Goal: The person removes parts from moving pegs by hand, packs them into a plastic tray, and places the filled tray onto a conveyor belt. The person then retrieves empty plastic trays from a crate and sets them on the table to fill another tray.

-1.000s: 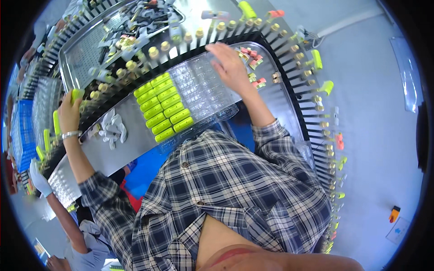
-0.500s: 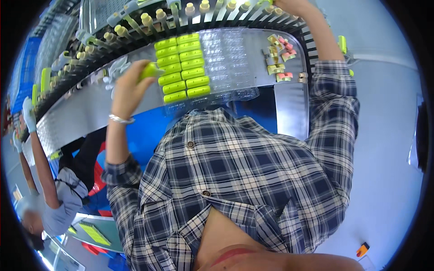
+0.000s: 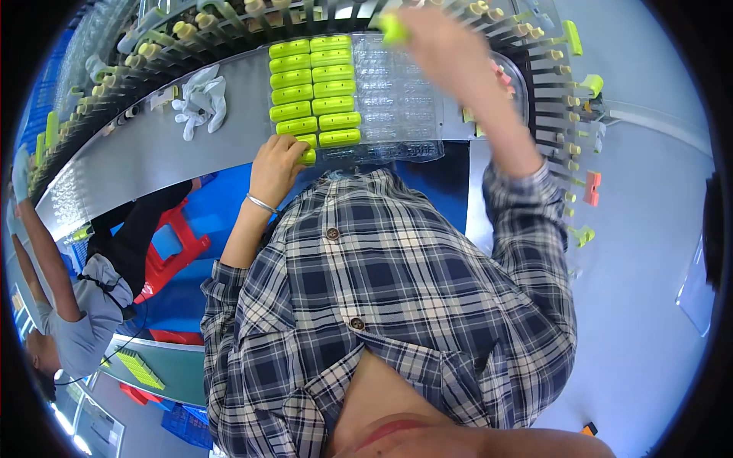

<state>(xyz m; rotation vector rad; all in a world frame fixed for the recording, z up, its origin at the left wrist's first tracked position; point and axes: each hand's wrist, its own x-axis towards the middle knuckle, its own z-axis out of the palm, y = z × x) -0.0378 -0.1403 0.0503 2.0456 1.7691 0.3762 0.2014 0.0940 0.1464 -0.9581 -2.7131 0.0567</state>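
Observation:
My left hand [image 3: 276, 166] is closed on a yellow-green plastic piece [image 3: 308, 156] at the near end of the left column in a clear plastic tray [image 3: 397, 99]. Two columns of matching yellow-green oblong pieces [image 3: 334, 88] fill the tray's left half, and its right half shows bare ribbed slots. My right hand [image 3: 447, 53], blurred, is raised over the far right part of the tray, by the row of upright posts. Its fingers close on another yellow-green piece [image 3: 394, 29], whose shape is smeared by motion.
A curved line of dark posts with pale pegs [image 3: 183, 30] borders the metal bench [image 3: 237, 114]. White gloves [image 3: 201, 103] lie left of the tray. Pink pieces [image 3: 500, 76] sit partly behind my right forearm. A co-worker [image 3: 84, 305] reaches up at far left, near a red stool [image 3: 179, 248].
My left hand has come down and right, bringing its yellow-green piece to the tray's near left corner. The right hand has moved left from the posts with a yellow-green piece.

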